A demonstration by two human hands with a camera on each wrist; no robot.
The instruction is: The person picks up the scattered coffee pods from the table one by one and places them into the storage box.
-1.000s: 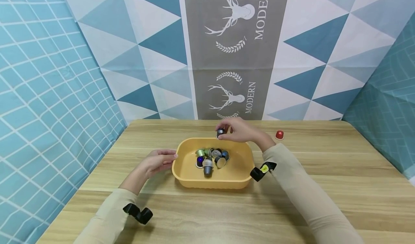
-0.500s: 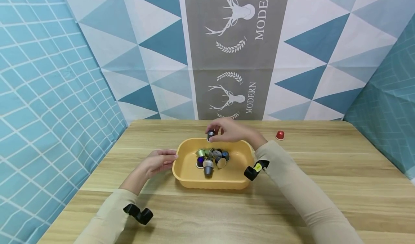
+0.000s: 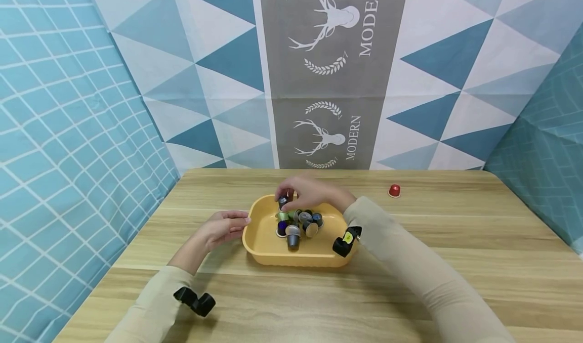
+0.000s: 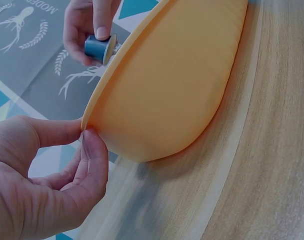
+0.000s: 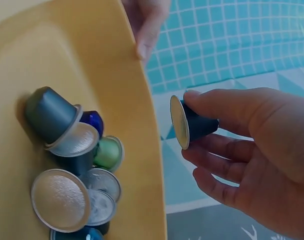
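My right hand (image 3: pixel 304 191) pinches a dark coffee capsule (image 5: pixel 197 122) between thumb and fingers, over the far left part of a yellow plastic tub (image 3: pixel 300 260). In the right wrist view the capsule's pale foil lid faces the tub. My left hand (image 3: pixel 224 227) pinches the tub's left rim, thumb on one side and fingers on the other, as the left wrist view (image 4: pixel 87 125) shows. Inside the tub lies a pile of coffee capsules: a grey one (image 3: pixel 293 240), a dark blue one (image 3: pixel 282 227), a green one (image 5: pixel 108 152) and several others, some with foil lids up.
A lone red capsule (image 3: pixel 394 190) stands on the wooden table (image 3: pixel 455 262) to the right, near the back edge. Behind the table hangs a patterned cloth (image 3: pixel 328 80), with blue tiled cloth (image 3: pixel 68 130) on the left. A black wrist camera (image 3: pixel 347 241) sits on the right sleeve.
My right hand has moved left and slightly down with the dark capsule, from the tub's back rim to above its far left part. The left hand has stayed at the rim.
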